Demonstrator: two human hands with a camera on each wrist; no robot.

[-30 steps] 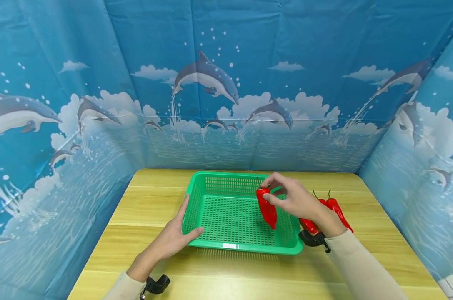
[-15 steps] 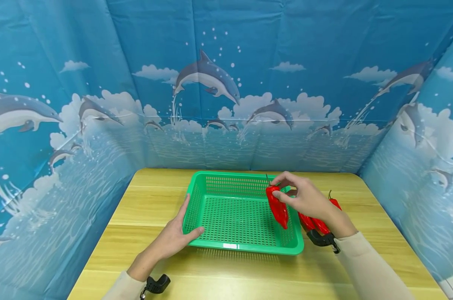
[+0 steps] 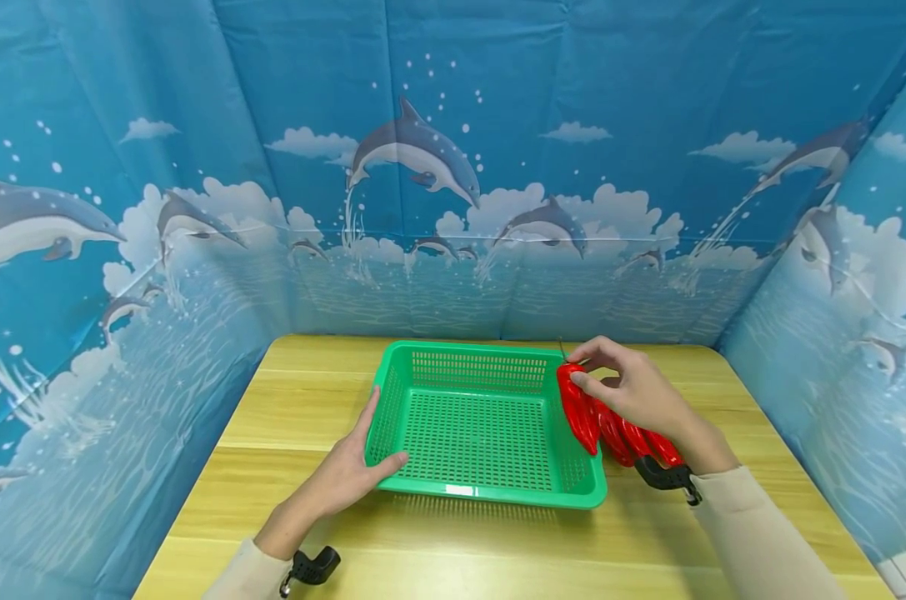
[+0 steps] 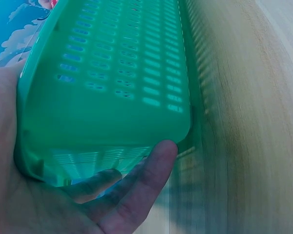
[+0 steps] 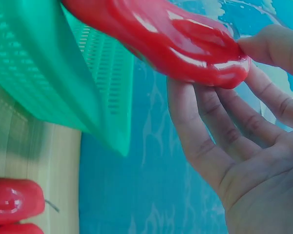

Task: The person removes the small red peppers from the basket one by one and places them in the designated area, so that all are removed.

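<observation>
A red pepper [image 3: 575, 408], glossy and with a thin stem, hangs tilted over the right rim of a green plastic basket [image 3: 490, 494]. My right hand [image 3: 636, 392] pinches it near the stem end between thumb and fingers; the right wrist view shows the pepper [image 5: 185, 44] above the palm side. At the basket's front left corner my left hand [image 3: 345, 471] holds on, thumb over the front rim. In the left wrist view its fingers lie along the outside of the basket [image 4: 97, 117]. Nothing lies inside the basket.
Several red peppers [image 3: 633, 437] lie on the wooden table [image 3: 422, 554] right of the basket, partly hidden by the right hand and wrist. A blue dolphin-print curtain [image 3: 453, 283] stands behind the table and along both sides.
My right hand has moved right with the pepper, from above the inside of the basket to its right rim. The left hand and the basket stay where they were.
</observation>
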